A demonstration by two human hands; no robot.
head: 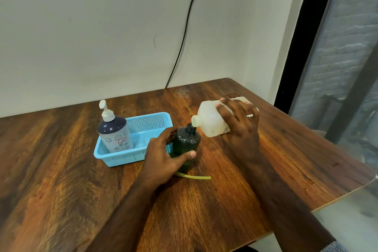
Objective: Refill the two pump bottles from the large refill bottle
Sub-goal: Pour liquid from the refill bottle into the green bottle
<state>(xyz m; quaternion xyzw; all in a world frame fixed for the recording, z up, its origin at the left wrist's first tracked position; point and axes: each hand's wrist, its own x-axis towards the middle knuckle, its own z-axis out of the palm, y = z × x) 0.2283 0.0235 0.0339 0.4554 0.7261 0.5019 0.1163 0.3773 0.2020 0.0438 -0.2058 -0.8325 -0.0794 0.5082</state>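
Note:
A dark green pump bottle (185,141) stands upright on the wooden table (204,206) with its pump removed and its neck bare. My left hand (165,157) grips its body from the left. My right hand (239,122) holds the large white refill bottle (210,120) tipped on its side, its uncapped spout directly over the green bottle's neck. The second pump bottle (114,131), grey with a dark top and white pump, stands in the left end of a blue basket (151,127). A yellowish dip tube (196,176) lies on the table just in front of the green bottle.
A black cable (188,22) runs down the white wall behind the table. The table's right edge (319,135) borders a dark-framed window. Bare wood stretches across the near and left parts of the table.

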